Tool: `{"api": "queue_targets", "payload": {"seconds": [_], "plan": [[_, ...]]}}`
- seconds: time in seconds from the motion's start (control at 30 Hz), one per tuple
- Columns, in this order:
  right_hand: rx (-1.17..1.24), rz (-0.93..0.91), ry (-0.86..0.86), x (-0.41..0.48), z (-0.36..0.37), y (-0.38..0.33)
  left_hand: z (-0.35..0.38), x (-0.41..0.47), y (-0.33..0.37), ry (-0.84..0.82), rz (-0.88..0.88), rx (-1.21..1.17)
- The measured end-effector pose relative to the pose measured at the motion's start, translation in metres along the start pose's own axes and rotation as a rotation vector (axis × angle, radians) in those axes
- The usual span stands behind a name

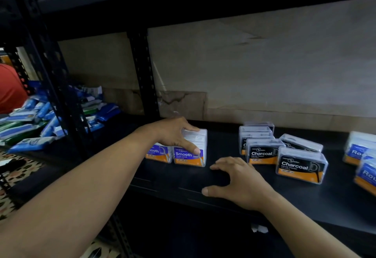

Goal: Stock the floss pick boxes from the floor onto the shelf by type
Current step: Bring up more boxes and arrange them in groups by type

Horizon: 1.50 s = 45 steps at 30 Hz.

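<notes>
The left hand [175, 133] holds a Smooth box [184, 156] from above, thumb on its label, seating it touching another Smooth box [157, 153] at the left of the shelf [183, 184], likely to keep types together. The right hand [242, 184], spread wide and empty, hovers near the Charcoal boxes [264, 152] grouped further right

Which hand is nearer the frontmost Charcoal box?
Right. The right hand, fingers spread, is just left of the frontmost Charcoal box, not touching it; the left hand is farther left, gripping a Smooth box.
</notes>
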State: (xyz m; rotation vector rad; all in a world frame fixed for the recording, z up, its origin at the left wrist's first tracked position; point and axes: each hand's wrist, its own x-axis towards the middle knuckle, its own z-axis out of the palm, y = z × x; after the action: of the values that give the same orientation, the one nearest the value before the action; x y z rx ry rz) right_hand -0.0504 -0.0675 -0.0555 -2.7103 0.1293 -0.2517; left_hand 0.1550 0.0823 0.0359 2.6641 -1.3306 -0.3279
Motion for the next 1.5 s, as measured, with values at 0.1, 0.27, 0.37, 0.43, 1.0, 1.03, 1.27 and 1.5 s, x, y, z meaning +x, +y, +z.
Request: {"api": "queue_targets", "payload": {"seconds": [0.1, 0.27, 0.37, 0.43, 1.0, 1.03, 1.27, 1.5], "plan": [[0.004, -0.001, 0.001, -0.001, 0.0, 0.0, 0.001, 0.0, 0.002, 0.006, -0.018, 0.017], [0.007, 0.006, -0.001, 0.0, -0.001, -0.001, -0.002, -0.003, 0.0, -0.001, 0.025, -0.005], [0.016, 0.005, 0.003, 0.0, 0.0, 0.0, -0.001, -0.003, -0.006, -0.001, 0.047, 0.008], [0.015, 0.002, 0.009, -0.001, 0.001, 0.001, 0.001, 0.0, -0.011, 0.009, 0.06, 0.028], [0.022, 0.005, 0.018, 0.0, 0.001, 0.0, 0.005, 0.006, -0.017, 0.005, 0.061, 0.014], [0.023, 0.004, 0.02, 0.0, 0.001, 0.0, 0.005, 0.005, -0.017, 0.009, 0.059, 0.013], [0.014, 0.008, 0.0, 0.001, 0.001, 0.001, 0.003, 0.001, -0.019, 0.054, 0.095, 0.045], [0.015, 0.007, 0.007, 0.001, 0.002, 0.002, 0.004, -0.005, -0.017, 0.157, 0.177, 0.09]]}}
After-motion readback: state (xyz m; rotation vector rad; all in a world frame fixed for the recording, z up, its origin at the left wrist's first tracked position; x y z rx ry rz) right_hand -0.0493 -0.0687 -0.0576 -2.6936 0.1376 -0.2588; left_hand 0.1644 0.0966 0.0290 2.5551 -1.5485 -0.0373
